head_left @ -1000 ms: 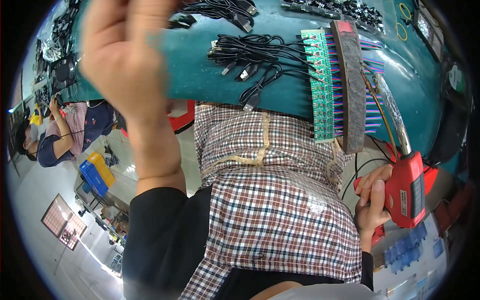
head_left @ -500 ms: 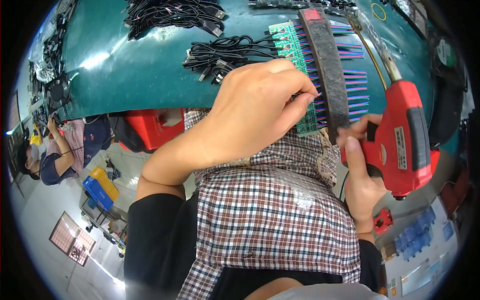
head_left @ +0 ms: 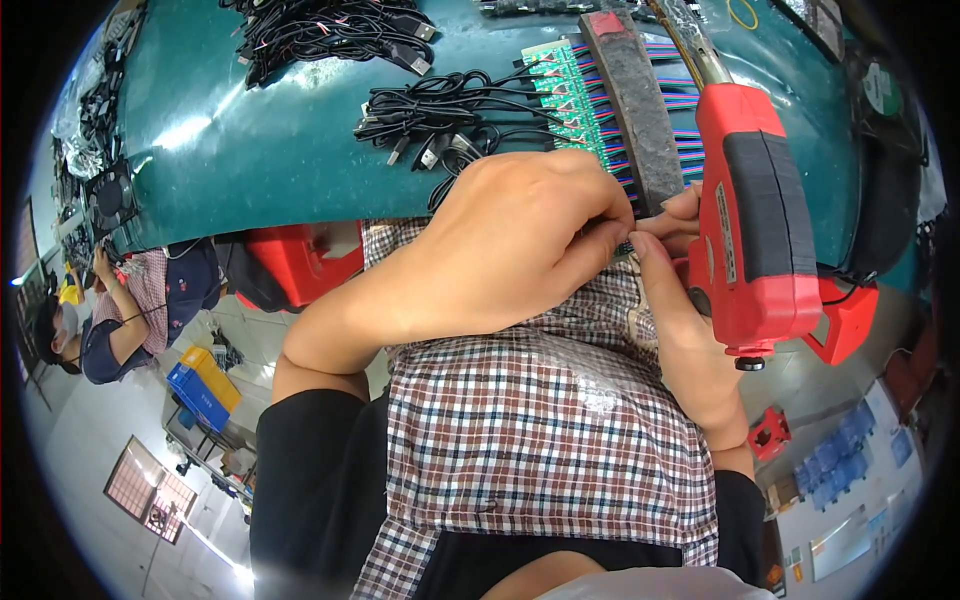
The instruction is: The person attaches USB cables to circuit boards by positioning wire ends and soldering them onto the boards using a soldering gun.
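My left hand (head_left: 535, 235) is closed in a pinch over the near end of a green circuit board strip (head_left: 565, 95); what its fingertips hold is hidden. Meeting them from the right are the fingertips of my right hand (head_left: 690, 310), which also carries a red and black glue gun (head_left: 760, 190), its metal nozzle pointing away from me. Black cables (head_left: 430, 105) run to the board's left side. Thin coloured wires (head_left: 680, 100) stick out on the right, beneath a dark, worn bar (head_left: 635, 110) lying across them.
Bundled black USB cables (head_left: 335, 40) lie at the far left of the green table (head_left: 230, 150). A yellow ring (head_left: 743, 14) sits at the far edge. Left of me, another person (head_left: 140, 310) works beside a red stool (head_left: 290, 265). Blue and yellow crates (head_left: 205, 390) stand on the floor.
My right hand has moved left with the glue gun, bringing its fingertips to those of my left hand. The left hand remains pinched at the board's near end.
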Motion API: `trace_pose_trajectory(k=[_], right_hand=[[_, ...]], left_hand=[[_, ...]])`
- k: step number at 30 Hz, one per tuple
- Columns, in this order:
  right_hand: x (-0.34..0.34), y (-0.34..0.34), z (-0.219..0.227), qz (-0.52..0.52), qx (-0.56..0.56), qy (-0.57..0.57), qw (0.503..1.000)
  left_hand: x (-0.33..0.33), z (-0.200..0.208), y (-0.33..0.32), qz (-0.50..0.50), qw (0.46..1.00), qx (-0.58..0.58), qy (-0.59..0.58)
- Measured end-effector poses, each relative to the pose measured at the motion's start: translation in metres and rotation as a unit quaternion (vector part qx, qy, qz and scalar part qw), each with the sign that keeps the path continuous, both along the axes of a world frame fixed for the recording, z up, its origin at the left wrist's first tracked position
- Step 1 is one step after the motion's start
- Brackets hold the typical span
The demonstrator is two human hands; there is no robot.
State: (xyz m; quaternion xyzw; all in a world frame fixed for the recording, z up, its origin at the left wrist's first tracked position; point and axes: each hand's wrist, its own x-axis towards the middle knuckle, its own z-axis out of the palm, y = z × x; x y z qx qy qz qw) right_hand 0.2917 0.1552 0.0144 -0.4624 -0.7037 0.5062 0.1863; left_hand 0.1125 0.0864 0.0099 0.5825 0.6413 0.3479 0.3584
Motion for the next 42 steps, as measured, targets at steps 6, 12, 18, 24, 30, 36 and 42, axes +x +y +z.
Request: trace_pose_trajectory(k=[6, 12, 18, 24, 30, 36, 42], right_hand=[[0.005, 0.006, -0.003, 0.092, 0.113, -0.033, 0.989], [0.004, 0.004, 0.009, 0.123, 0.073, 0.055, 0.988], [0.024, 0.001, 0.022, -0.034, -0.059, 0.083, 0.994], [0.085, -0.005, 0.019, 0.117, 0.070, -0.042, 0.990], [0.101, -0.016, 0.010, 0.071, -0.094, 0.014, 0.993], [0.097, -0.018, 0.008, 0.063, -0.098, -0.037, 0.993], [0.090, -0.015, 0.007, 0.069, -0.113, -0.021, 0.991]], left_hand=[[0.001, 0.002, -0.006, 0.029, 0.999, -0.004, -0.030], [-0.002, 0.012, -0.012, 0.091, 0.994, 0.036, 0.044], [-0.012, -0.008, -0.004, 0.155, 0.970, 0.061, 0.177], [-0.012, -0.017, 0.003, 0.150, 0.965, 0.050, 0.208], [-0.012, -0.019, 0.006, 0.144, 0.964, 0.053, 0.217], [-0.013, -0.019, 0.005, 0.143, 0.965, 0.054, 0.215], [-0.015, -0.020, 0.003, 0.138, 0.964, 0.046, 0.223]])
